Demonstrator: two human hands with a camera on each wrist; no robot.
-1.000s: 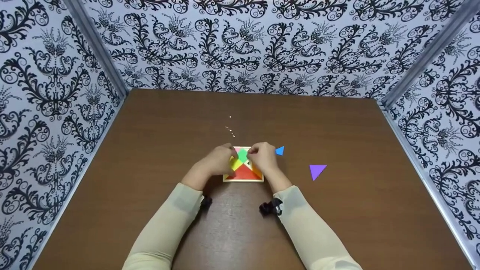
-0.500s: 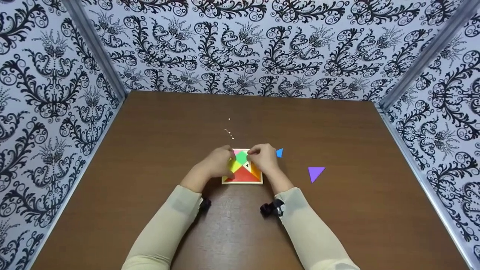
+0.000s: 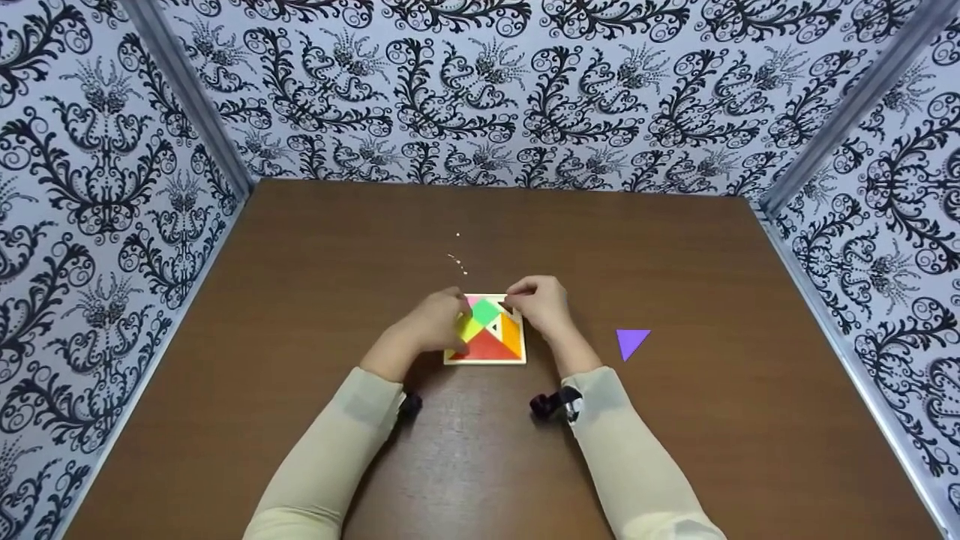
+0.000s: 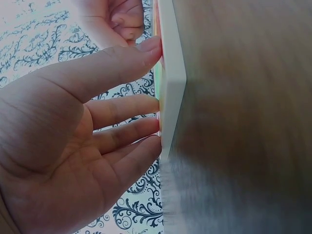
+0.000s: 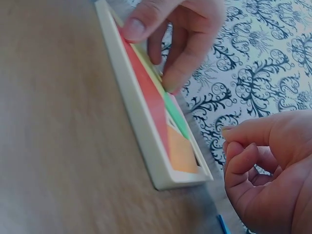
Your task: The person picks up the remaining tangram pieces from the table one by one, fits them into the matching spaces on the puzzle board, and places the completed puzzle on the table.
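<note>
purple triangle (image 3: pixel 632 343), one, lies apart, relaxed left hand (image 3: pixel 435 322) touching one tray (image 5: pixel 134 119), right hand (image 3: pixel 545 304) curled empty.

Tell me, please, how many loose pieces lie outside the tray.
2: a purple triangle right of the tray and a blue piece near the right hand in the right wrist view; others may be hidden.
</note>
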